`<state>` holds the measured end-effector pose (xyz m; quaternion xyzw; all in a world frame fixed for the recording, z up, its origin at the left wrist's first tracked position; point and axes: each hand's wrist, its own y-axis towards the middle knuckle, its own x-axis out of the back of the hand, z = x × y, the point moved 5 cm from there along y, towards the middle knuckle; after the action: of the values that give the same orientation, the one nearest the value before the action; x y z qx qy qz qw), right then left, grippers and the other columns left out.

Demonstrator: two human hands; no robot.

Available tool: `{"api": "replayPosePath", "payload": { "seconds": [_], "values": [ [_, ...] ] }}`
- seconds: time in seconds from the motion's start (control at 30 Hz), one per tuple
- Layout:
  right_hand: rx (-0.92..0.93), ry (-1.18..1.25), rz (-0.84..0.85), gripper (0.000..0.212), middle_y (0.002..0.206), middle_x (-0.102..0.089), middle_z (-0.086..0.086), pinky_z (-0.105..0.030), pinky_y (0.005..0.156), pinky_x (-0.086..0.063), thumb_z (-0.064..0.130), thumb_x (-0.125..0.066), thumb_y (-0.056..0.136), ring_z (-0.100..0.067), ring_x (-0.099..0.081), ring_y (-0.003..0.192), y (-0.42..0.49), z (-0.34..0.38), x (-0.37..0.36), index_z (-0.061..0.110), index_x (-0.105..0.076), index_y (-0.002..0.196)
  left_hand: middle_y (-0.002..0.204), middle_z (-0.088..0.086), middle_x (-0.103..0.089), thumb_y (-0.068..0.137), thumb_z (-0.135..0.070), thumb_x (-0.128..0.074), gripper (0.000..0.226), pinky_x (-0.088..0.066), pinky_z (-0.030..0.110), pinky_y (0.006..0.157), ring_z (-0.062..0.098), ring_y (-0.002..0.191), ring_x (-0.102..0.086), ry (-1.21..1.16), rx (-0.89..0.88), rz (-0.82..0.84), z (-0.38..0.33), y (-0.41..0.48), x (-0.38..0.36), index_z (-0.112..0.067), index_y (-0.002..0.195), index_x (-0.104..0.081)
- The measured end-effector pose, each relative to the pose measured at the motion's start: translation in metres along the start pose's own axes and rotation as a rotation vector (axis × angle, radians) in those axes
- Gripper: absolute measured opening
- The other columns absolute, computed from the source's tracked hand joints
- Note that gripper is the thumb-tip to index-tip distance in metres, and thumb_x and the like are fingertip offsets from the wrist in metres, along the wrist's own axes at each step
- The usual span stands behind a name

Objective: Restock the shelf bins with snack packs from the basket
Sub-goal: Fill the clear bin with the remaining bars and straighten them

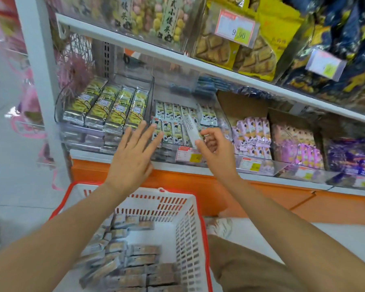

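Status: right hand (214, 148) pinches one snack pack (191, 128) by its lower end between thumb and fingertips. The pack is tilted over the front rows of the middle bin (167, 152). The left hand (133, 152) is released, fingers straight and spread, at the bin's front-left corner with fingertips over the first row. It holds nothing. The rest of the stock is in the basket (183, 228), below and in front of the bin, with basket packs (135, 266) heaped mostly along its left side.

Risks as I read them:
- The grip is on one end of a long pack. A small slip lets it pivot out and drop in front of the bin, onto the ledge or back into the basket.
- The bin's front rows look tight. Pushed in at this tilt, the pack could bridge two rows or tip its neighbours.
- The left fingers are right by the slot. If they don't part the row there is no gap, and if they stay put the pack lands on them.
- Wrong bin: yellow packs (105, 104) sit just left of the bin and purple packs (253, 133) just right. The held pack is motion-blurred, so I can't confirm its print matches, though it probably does.
- An overfilled front could spill over the price tag (188, 154) on the bin's front wall.
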<state>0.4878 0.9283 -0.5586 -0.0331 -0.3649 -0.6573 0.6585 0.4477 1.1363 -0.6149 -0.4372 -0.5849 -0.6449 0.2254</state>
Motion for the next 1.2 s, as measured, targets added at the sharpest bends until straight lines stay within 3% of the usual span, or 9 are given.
{"api": "replayPosePath", "payload": {
  "seconds": [0.1, 0.23, 0.5, 0.73, 0.93, 1.07, 1.2],
  "values": [
    [-0.056, -0.180, -0.041, 0.014, 0.075, -0.052, 0.007, -0.023, 0.060, -0.046, 0.024, -0.064, 0.092, 0.000, -0.047, 0.062, 0.043, -0.014, 0.004, 0.022, -0.058, 0.104, 0.161, 0.013, -0.021, 0.079, -0.024, -0.070, 0.084, -0.008, 0.053, 0.120, 0.031, 0.150, -0.013, 0.104, -0.021, 0.040, 0.010, 0.006, -0.012, -0.015, 0.153, -0.031],
    [-0.094, -0.425, -0.042, 0.024, 0.078, -0.058, 0.004, -0.037, 0.066, -0.051, 0.034, -0.063, 0.092, -0.017, -0.058, 0.072, 0.085, -0.033, -0.004, 0.019, -0.059, 0.111, 0.160, 0.016, -0.021, 0.076, -0.024, -0.072, 0.082, -0.012, 0.056, 0.119, 0.034, 0.149, -0.014, 0.141, -0.049, 0.001, 0.016, 0.006, -0.023, -0.012, 0.150, -0.038],
    [-0.104, -0.593, -0.052, 0.030, 0.106, -0.071, -0.013, -0.034, 0.080, -0.049, 0.029, -0.063, 0.093, -0.027, -0.066, 0.090, 0.132, -0.053, -0.031, 0.012, -0.064, 0.118, 0.159, 0.015, -0.020, 0.068, -0.020, -0.079, 0.093, 0.001, 0.052, 0.121, 0.033, 0.148, -0.012, 0.155, -0.072, -0.106, 0.019, 0.009, -0.039, -0.014, 0.150, -0.033],
    [-0.167, -0.719, -0.010, 0.032, 0.108, -0.067, -0.017, -0.039, 0.082, -0.052, 0.037, -0.062, 0.092, -0.032, -0.065, 0.094, 0.146, -0.069, -0.042, 0.015, -0.067, 0.115, 0.161, 0.009, -0.013, 0.069, -0.019, -0.077, 0.092, 0.005, 0.052, 0.121, 0.032, 0.151, 0.002, 0.153, -0.075, -0.140, 0.020, 0.010, -0.045, -0.014, 0.148, -0.030],
    [-0.131, -0.756, -0.048, 0.032, 0.124, -0.055, -0.017, -0.039, 0.099, -0.041, 0.035, -0.066, 0.090, -0.032, -0.046, 0.118, 0.142, -0.066, -0.039, 0.014, -0.069, 0.113, 0.160, 0.011, -0.016, 0.069, -0.015, -0.075, 0.086, 0.003, 0.053, 0.121, 0.031, 0.151, -0.003, 0.150, -0.076, -0.155, 0.018, 0.010, -0.042, -0.014, 0.146, -0.036],
    [-0.098, -0.755, -0.019, 0.030, 0.115, -0.066, -0.011, -0.046, 0.092, -0.048, 0.038, -0.064, 0.090, -0.031, -0.059, 0.104, 0.139, -0.064, -0.041, 0.016, -0.068, 0.109, 0.160, 0.015, -0.023, 0.068, -0.013, -0.075, 0.081, 0.001, 0.054, 0.121, 0.036, 0.148, -0.014, 0.148, -0.074, -0.144, 0.018, 0.010, -0.038, -0.012, 0.143, -0.045],
    [-0.099, -0.775, -0.019, 0.030, 0.115, -0.063, -0.012, -0.044, 0.092, -0.046, 0.037, -0.064, 0.091, -0.031, -0.055, 0.107, 0.135, -0.063, -0.038, 0.017, -0.067, 0.112, 0.159, 0.017, -0.025, 0.068, -0.012, -0.076, 0.079, -0.002, 0.055, 0.121, 0.036, 0.148, -0.016, 0.146, -0.067, -0.122, 0.018, 0.010, -0.037, -0.012, 0.142, -0.048]
  ]
}}
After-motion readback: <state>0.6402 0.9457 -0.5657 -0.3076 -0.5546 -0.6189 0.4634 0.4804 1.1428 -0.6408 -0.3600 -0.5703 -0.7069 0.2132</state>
